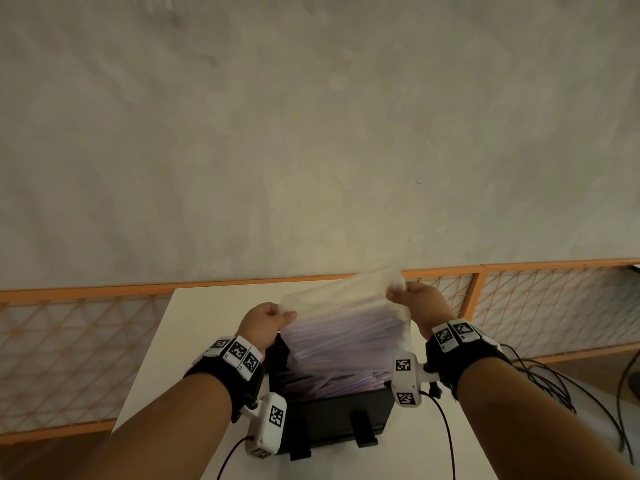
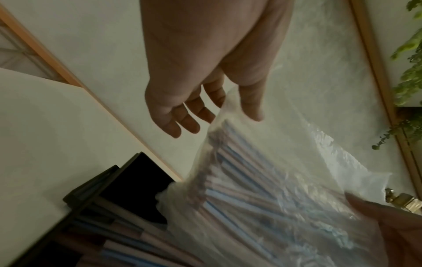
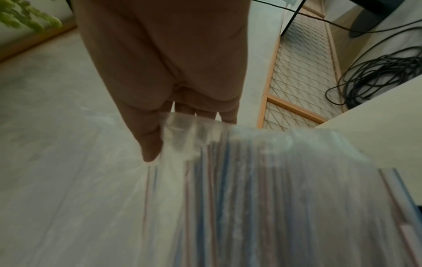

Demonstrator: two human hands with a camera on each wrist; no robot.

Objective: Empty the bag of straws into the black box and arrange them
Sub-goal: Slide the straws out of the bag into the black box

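A clear plastic bag point(image 1: 346, 320) full of pastel straws point(image 1: 349, 337) hangs mouth-down over the black box point(image 1: 332, 420) on the white table point(image 1: 194, 327). My left hand point(image 1: 282, 318) pinches the bag's left upper corner. My right hand point(image 1: 398, 294) pinches the right upper corner, slightly higher. Several straws point(image 1: 322, 382) lie inside the box under the bag's mouth. In the left wrist view the thumb point(image 2: 251, 108) presses the bag point(image 2: 285, 180) while the box point(image 2: 141, 177) sits below. In the right wrist view my thumb point(image 3: 150, 144) grips the bag's edge point(image 3: 194, 130); motion blurs the straws point(image 3: 251, 198).
An orange-framed lattice panel point(image 1: 519, 306) runs behind the table in front of a grey wall point(image 1: 311, 133). Black cables point(image 1: 554, 382) trail from my right wrist, and a coil of cable point(image 3: 376, 77) lies on a surface to the right. Green plant leaves point(image 2: 408, 72) show beside the wall.
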